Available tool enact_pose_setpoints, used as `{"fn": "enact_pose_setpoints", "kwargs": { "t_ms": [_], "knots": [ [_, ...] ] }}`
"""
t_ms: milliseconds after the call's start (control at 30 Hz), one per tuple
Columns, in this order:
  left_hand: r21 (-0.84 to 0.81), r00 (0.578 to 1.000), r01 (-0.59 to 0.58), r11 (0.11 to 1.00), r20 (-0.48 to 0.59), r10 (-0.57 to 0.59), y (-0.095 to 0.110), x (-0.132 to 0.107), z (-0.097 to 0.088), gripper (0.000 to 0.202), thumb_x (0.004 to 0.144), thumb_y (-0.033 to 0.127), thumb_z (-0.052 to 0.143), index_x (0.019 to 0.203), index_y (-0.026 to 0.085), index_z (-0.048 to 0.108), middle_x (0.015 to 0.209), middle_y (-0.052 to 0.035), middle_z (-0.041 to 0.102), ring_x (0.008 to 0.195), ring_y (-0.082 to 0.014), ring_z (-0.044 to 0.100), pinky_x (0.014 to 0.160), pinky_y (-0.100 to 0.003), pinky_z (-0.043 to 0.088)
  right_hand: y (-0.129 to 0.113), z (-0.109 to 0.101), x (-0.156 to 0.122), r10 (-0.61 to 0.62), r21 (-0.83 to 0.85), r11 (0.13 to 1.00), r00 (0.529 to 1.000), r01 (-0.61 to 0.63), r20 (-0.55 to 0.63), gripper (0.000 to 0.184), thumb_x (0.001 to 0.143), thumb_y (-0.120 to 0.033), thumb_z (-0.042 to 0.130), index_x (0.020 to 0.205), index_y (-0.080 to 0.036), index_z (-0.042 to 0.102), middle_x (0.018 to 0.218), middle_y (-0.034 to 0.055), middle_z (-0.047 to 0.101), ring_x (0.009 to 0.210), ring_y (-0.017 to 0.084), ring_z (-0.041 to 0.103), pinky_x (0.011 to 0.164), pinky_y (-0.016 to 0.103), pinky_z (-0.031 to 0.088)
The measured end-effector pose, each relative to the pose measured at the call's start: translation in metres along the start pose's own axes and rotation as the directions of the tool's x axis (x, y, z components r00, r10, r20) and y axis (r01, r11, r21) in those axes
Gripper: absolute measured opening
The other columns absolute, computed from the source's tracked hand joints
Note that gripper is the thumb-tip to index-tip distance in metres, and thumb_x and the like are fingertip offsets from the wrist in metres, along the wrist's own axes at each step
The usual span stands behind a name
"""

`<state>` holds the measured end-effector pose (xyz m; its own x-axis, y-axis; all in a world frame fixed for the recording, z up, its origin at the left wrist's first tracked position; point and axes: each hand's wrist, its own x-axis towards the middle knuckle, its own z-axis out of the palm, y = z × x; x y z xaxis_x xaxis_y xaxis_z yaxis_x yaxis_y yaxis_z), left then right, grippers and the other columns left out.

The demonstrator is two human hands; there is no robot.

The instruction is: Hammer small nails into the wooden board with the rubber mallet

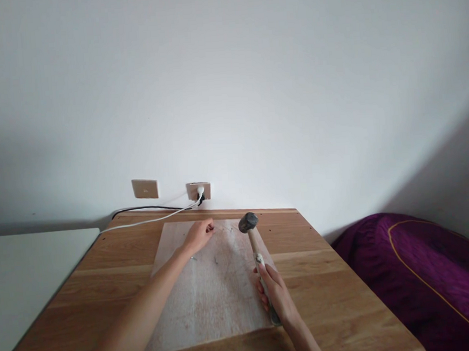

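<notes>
My right hand [274, 294] is wrapped round the pale wooden handle of a hammer [254, 244]. Its dark, blunt head points up and away, over the far right part of a whitish wooden board [212, 301]. Toward the board's far edge, my left hand [199, 235] is closed, thumb and fingers pinched together. Whatever the pinch holds is too small to make out. Just right of those fingertips, a small thin nail-like piece [231, 230] shows at the board's far side. Two small metal pieces, probably nails [193, 258], are on the board nearer to me.
The board lies on a brown wooden table [320, 293] against a white wall. A white plug [200, 190] sits in a wall socket, with a white cable [141, 223] and a black one running left. A white surface [36, 288] adjoins at left; purple fabric [421, 274] bulges at right.
</notes>
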<state>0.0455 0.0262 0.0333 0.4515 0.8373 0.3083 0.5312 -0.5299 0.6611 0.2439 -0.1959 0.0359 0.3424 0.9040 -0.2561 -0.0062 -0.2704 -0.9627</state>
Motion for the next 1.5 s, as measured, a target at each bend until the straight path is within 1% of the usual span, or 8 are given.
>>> {"fn": "enact_pose_setpoints", "kwargs": {
  "t_ms": [300, 567, 833, 900, 1000, 1133, 1333, 1500],
  "knots": [
    [0.062, 1.000, -0.014, 0.998, 0.028, 0.012, 0.013, -0.005, -0.007, 0.012, 0.085, 0.010, 0.065, 0.081, 0.021, 0.065, 0.078, -0.0012, 0.071, 0.077, -0.0194, 0.067, 0.074, -0.027, 0.044, 0.003, -0.001, 0.003, -0.004, -0.015, 1.000, 1.000, 0.004, -0.016, 0.073, 0.069, -0.092, 0.056, 0.092, -0.022, 0.057, 0.054, -0.0105, 0.045, 0.034, 0.006, 0.036, 0.030, 0.017, 0.029],
    [0.101, 1.000, 0.005, 0.995, 0.001, -0.005, 0.017, -0.008, -0.002, 0.018, 0.085, 0.005, 0.061, 0.085, 0.022, 0.067, 0.085, -0.0031, 0.073, 0.086, -0.0214, 0.069, 0.078, -0.028, 0.046, -0.001, 0.001, 0.001, -0.003, -0.009, 1.000, 1.000, 0.003, -0.021, 0.075, 0.066, -0.094, 0.056, 0.090, -0.022, 0.057, 0.053, -0.0106, 0.044, 0.034, 0.006, 0.036, 0.030, 0.018, 0.029],
    [-0.030, 0.997, 0.003, 1.000, -0.081, -0.006, 0.011, -0.004, 0.010, 0.008, 0.083, 0.015, 0.070, 0.079, 0.019, 0.065, 0.084, -0.0031, 0.072, 0.081, -0.0188, 0.067, 0.077, -0.028, 0.049, 0.001, 0.000, 0.001, 0.020, -0.021, 1.000, 0.999, -0.021, -0.032, 0.078, 0.065, -0.094, 0.056, 0.093, -0.022, 0.058, 0.056, -0.0101, 0.045, 0.036, 0.006, 0.038, 0.031, 0.018, 0.030],
    [-0.076, 0.996, 0.017, 0.997, -0.088, -0.023, 0.008, -0.003, 0.013, 0.007, 0.083, 0.013, 0.069, 0.082, 0.020, 0.067, 0.085, -0.0035, 0.075, 0.083, -0.0191, 0.069, 0.079, -0.029, 0.051, 0.002, 0.000, 0.001, 0.009, -0.004, 1.000, 1.000, -0.009, -0.024, 0.076, 0.066, -0.094, 0.057, 0.092, -0.022, 0.057, 0.055, -0.0103, 0.045, 0.035, 0.006, 0.038, 0.030, 0.018, 0.030],
    [-0.110, 0.995, 0.013, 0.994, -0.094, -0.023, 0.004, -0.003, 0.015, 0.016, 0.083, 0.010, 0.067, 0.093, 0.021, 0.071, 0.093, -0.0049, 0.078, 0.090, -0.0204, 0.072, 0.084, -0.031, 0.053, 0.001, -0.001, 0.004, 0.002, 0.008, 1.000, 1.000, -0.002, 0.007, 0.073, 0.067, -0.092, 0.058, 0.091, -0.023, 0.056, 0.054, -0.0104, 0.045, 0.034, 0.006, 0.037, 0.030, 0.017, 0.029],
    [-0.093, 0.998, -0.035, 0.995, -0.046, 0.030, 0.002, -0.006, 0.013, 0.021, 0.087, 0.008, 0.061, 0.099, 0.020, 0.074, 0.095, -0.0068, 0.079, 0.090, -0.0211, 0.073, 0.086, -0.031, 0.053, -0.010, 0.000, 0.006, 0.008, -0.054, 0.998, 0.999, -0.006, 0.045, 0.074, 0.067, -0.091, 0.059, 0.091, -0.022, 0.057, 0.054, -0.0101, 0.046, 0.035, 0.006, 0.038, 0.030, 0.017, 0.030],
    [-0.046, 0.996, -0.084, 0.995, -0.043, 0.082, 0.002, -0.006, 0.012, 0.009, 0.085, 0.014, 0.067, 0.083, 0.018, 0.075, 0.094, -0.0088, 0.076, 0.094, -0.0246, 0.070, 0.090, -0.035, 0.051, -0.035, 0.013, 0.012, -0.018, -0.070, 0.997, 0.994, 0.026, 0.106, 0.073, 0.069, -0.090, 0.058, 0.093, -0.021, 0.056, 0.055, -0.0102, 0.047, 0.035, 0.005, 0.038, 0.031, 0.016, 0.028],
    [-0.158, 0.998, -0.015, 0.987, -0.062, 0.005, -0.002, -0.005, 0.017, 0.023, 0.084, 0.012, 0.066, 0.106, 0.018, 0.071, 0.089, -0.0057, 0.076, 0.089, -0.0233, 0.071, 0.087, -0.035, 0.051, -0.044, 0.021, 0.016, -0.031, -0.100, 0.994, 0.989, 0.046, 0.143, 0.074, 0.070, -0.090, 0.058, 0.094, -0.020, 0.056, 0.054, -0.0101, 0.047, 0.035, 0.005, 0.037, 0.031, 0.017, 0.028]
  ]
}}
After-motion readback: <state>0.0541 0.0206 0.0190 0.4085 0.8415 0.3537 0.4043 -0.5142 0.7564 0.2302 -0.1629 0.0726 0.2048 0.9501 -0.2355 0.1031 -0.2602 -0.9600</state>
